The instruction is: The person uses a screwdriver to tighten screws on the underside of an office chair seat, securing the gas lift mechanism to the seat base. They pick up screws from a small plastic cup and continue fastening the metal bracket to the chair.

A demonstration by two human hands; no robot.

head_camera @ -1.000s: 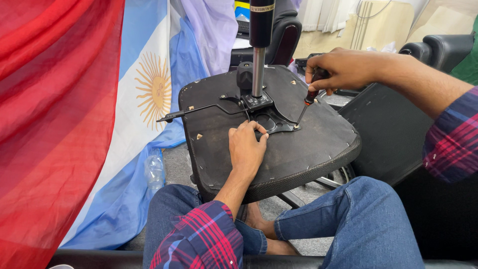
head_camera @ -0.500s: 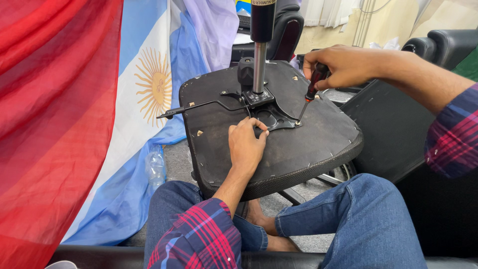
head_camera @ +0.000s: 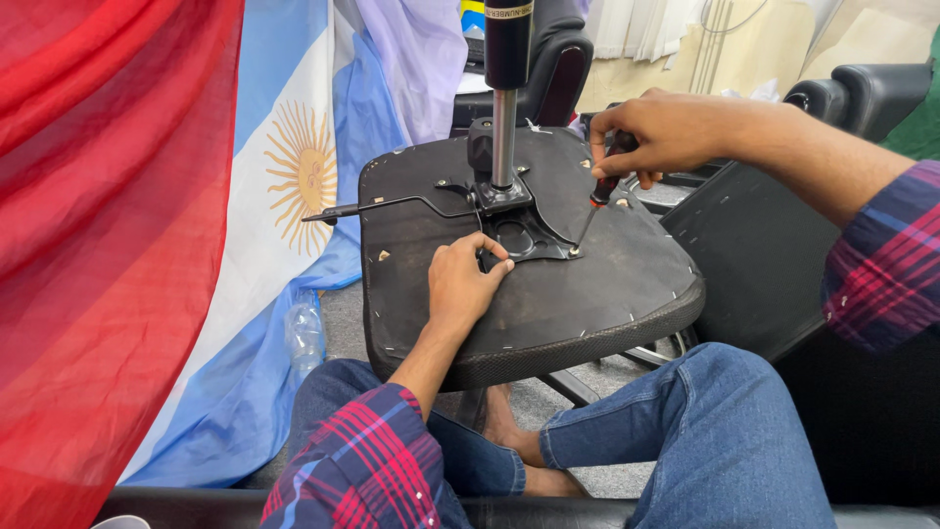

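An upturned office chair seat [head_camera: 587, 294] lies across my lap, its black underside facing up. A black metal mechanism plate [head_camera: 519, 230] with a gas cylinder [head_camera: 505, 98] standing up from it is fixed to the middle, and a thin lever [head_camera: 382, 206] sticks out to the left. My left hand [head_camera: 462, 284] rests flat on the seat, fingertips against the plate's near edge. My right hand [head_camera: 656, 132] grips a screwdriver [head_camera: 599, 191] with a red and black handle; its tip sits on a screw at the plate's right corner.
A red cloth [head_camera: 98, 245] and a light blue and white flag with a sun [head_camera: 294, 167] hang at the left. A clear plastic bottle [head_camera: 305, 333] lies on the floor. Black chair parts [head_camera: 764, 255] stand at the right, another chair [head_camera: 558, 59] behind.
My right hand has kept the screwdriver on the same screw, shifting its grip slightly. The left hand has stayed on the seat by the plate.
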